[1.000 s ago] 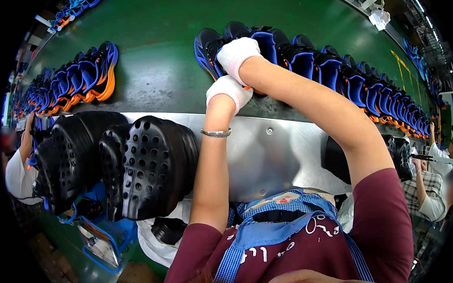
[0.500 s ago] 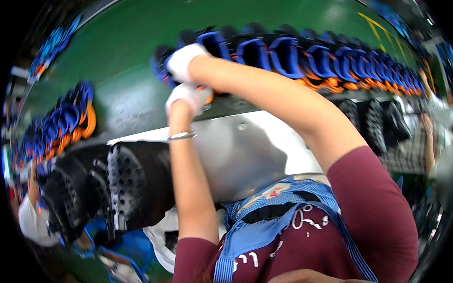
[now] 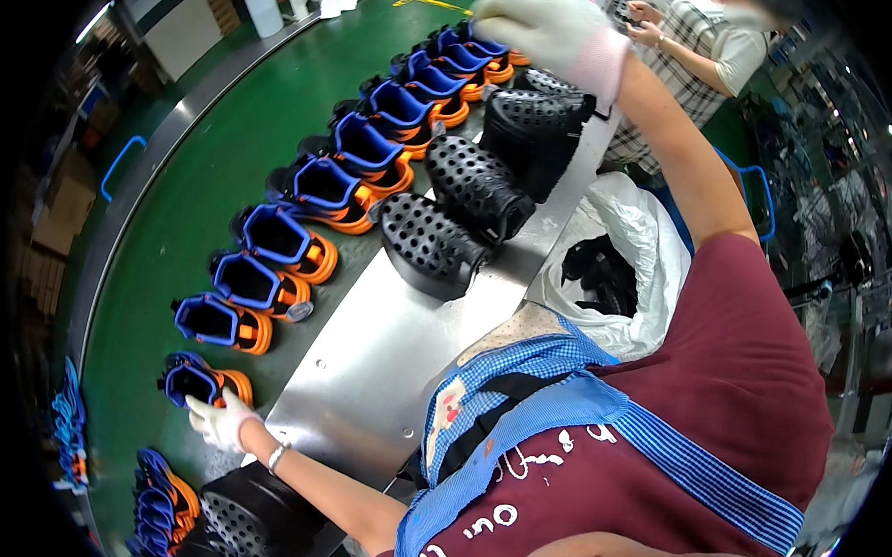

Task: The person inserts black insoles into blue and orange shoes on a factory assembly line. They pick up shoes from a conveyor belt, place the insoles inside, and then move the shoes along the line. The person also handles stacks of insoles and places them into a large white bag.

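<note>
Both my hands wear white gloves. At the lower left my left hand grips the heel side of a blue, black and orange shoe, thumb and fingers on either side of its edge. My right hand is stretched far to the upper right, fingers extended and slightly curved, above the far end of a row of matching shoes. Nothing shows in it; part of the shoes beneath is hidden. The shoes stand on a green surface, openings facing up.
Black shoe-shaped pieces with round holes stand on a metal ledge; another black holed piece is at lower left. A white bag holds dark items. A person in a checked apron stands at upper right.
My hands, together at the row's left end before, are now far apart: left on a single shoe, right reaching along the row. The view has swung toward the right.
</note>
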Tool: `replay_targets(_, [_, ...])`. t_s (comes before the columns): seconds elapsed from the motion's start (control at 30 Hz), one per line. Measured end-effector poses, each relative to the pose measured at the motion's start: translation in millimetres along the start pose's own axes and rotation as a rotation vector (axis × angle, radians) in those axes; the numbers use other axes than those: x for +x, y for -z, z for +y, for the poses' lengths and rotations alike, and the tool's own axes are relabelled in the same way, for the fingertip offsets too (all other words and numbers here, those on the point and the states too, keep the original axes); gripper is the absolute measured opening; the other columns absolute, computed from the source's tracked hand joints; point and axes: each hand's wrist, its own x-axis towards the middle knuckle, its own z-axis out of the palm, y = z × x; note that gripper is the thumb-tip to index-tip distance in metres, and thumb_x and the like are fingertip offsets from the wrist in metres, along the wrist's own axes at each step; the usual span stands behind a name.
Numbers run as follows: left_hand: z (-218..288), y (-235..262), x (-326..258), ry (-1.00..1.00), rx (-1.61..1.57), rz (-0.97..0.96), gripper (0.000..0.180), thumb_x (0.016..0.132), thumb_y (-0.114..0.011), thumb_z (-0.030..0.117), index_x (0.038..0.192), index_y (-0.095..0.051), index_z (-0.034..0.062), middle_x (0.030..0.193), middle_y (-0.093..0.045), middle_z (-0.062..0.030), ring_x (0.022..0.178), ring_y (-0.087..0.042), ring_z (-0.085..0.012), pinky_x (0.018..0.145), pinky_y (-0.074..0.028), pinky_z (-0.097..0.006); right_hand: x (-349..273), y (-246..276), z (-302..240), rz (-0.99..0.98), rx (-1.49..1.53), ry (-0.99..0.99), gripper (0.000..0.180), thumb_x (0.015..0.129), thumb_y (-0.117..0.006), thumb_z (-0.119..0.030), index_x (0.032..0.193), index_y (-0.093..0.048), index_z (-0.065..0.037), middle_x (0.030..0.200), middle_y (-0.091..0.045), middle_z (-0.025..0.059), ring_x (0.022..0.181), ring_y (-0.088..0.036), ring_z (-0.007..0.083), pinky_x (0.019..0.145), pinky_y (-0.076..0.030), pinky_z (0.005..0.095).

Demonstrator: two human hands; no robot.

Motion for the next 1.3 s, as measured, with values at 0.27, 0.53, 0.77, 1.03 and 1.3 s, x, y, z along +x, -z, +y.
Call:
replay_targets(0.27, [33, 24, -49, -0.253, -0.153, 0.226, 0.057, 0.086, -0.067, 0.032, 0.140, -0.049, 0.0242, 0.145, -0.042, -0.0162, 0.129, -0.045, -0.0345, 0.106, -0.040, -0.043, -172, -82, 110, -0.050, 0.217, -0.842, 0.051, 0.078, -0.068, -0.043, 0.110, -0.065, -0.004, 0.104, -0.068, 0.0180, 0.100, -0.064, 0.0290, 0.090, -0.049, 0.0359])
replay_targets(0.53, [38, 21, -67, -0.356, -0.349, 0.074, 0.054, 0.088, -0.066, 0.022, 0.138, -0.050, 0.0118, 0.140, -0.043, -0.0207, 0.128, -0.045, -0.0357, 0.106, -0.038, -0.042, -189, -111, 118, -0.089, 0.236, -0.771, 0.048, 0.074, -0.075, -0.032, 0.110, -0.059, -0.005, 0.110, -0.060, 0.0143, 0.111, -0.056, 0.0299, 0.095, -0.045, 0.0369])
replay_targets(0.77, [59, 25, -84, -0.349, -0.440, -0.088, 0.046, 0.091, -0.063, 0.020, 0.135, -0.053, 0.0088, 0.140, -0.039, -0.0196, 0.122, -0.048, -0.0299, 0.094, -0.048, -0.036, -196, -107, 128, -0.073, 0.186, -0.610, 0.042, 0.074, -0.077, -0.024, 0.104, -0.056, -0.005, 0.101, -0.059, 0.0133, 0.099, -0.057, 0.0297, 0.088, -0.046, 0.0363])
replay_targets(1.03, [72, 43, -85, -0.388, -0.588, -0.163, 0.041, 0.094, -0.062, 0.017, 0.132, -0.056, 0.0048, 0.132, -0.046, -0.0176, 0.104, -0.059, -0.0231, 0.089, -0.051, -0.033, -174, -60, 141, 0.195, 0.139, -0.593, 0.044, 0.075, -0.080, -0.023, 0.106, -0.058, -0.002, 0.094, -0.062, 0.0118, 0.086, -0.061, 0.0217, 0.081, -0.050, 0.0315])
replay_targets(1.3, [144, 110, -117, -0.411, -1.617, -0.848, 0.075, 0.093, -0.063, 0.032, 0.150, -0.027, -0.0011, 0.149, -0.037, -0.0183, 0.127, -0.050, -0.0291, 0.102, -0.044, -0.038, -40, -18, -45, 0.188, 0.519, -0.034, 0.044, 0.067, -0.081, -0.019, 0.103, -0.060, -0.005, 0.095, -0.059, 0.0118, 0.089, -0.061, 0.0282, 0.079, -0.050, 0.0357])
